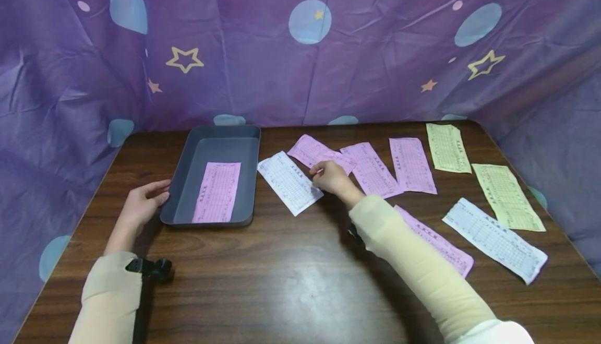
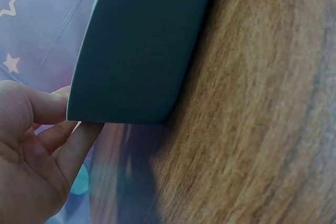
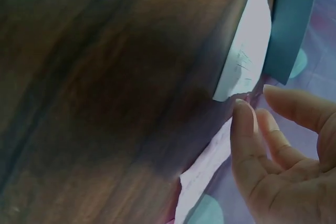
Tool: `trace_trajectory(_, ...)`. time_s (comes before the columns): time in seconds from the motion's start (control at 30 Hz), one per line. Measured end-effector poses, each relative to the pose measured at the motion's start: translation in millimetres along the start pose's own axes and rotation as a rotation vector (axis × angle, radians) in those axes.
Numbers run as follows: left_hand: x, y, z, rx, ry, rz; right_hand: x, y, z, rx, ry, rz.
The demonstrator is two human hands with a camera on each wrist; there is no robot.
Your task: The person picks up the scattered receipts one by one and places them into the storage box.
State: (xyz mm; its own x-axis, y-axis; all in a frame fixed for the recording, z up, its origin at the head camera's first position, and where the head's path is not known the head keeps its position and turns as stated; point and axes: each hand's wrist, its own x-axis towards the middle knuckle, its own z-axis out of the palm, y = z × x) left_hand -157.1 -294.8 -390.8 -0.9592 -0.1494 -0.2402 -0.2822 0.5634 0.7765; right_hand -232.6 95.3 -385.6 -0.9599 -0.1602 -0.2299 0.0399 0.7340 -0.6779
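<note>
Left hand, fingers loosely extended, touches the grey tray holding 1 pink slip; right hand, fingertips narrowly parted, hovers by a white printed slip.

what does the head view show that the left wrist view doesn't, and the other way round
Only the head view shows the right hand, the inside of the tray, and the pink papers, white papers and yellow papers.

Only the left wrist view gives a broad close-up of the tray's outer wall and the palm side of the left hand.

Both share the left hand at the tray's side, the brown table and the purple curtain with stars.
</note>
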Motion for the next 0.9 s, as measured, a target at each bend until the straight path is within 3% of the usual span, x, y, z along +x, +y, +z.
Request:
trace_trajectory(0.27,0.3,-0.8,0.6,0.005,0.000,-0.021,0.9,1.6,6.8,-0.032,-0.050,-0.010)
trace_trajectory(0.53,-0.7,-1.0,0.0,0.005,0.009,-0.010,4.0,-1.4,11.2,-0.133,-0.075,-0.033)
trace_trajectory(0.6,-0.5,-0.7,0.0,0.008,0.008,-0.016,11.2,5.5,15.1,-0.146,-0.075,-0.042)
trace_trajectory(0.7,-0.1,-0.5,0.1,0.024,0.007,-0.022,52.3,46.0,36.6,-0.153,-0.024,-0.105)
trace_trajectory(0.83,-0.2,-0.3,0.0,0.032,0.001,-0.015,98.1,85.7,59.5,-0.183,0.008,-0.093)
trace_trajectory(0.9,-0.3,-0.1,0.2,0.026,-0.001,-0.013,94.4,80.9,57.0,-0.190,0.010,-0.077)
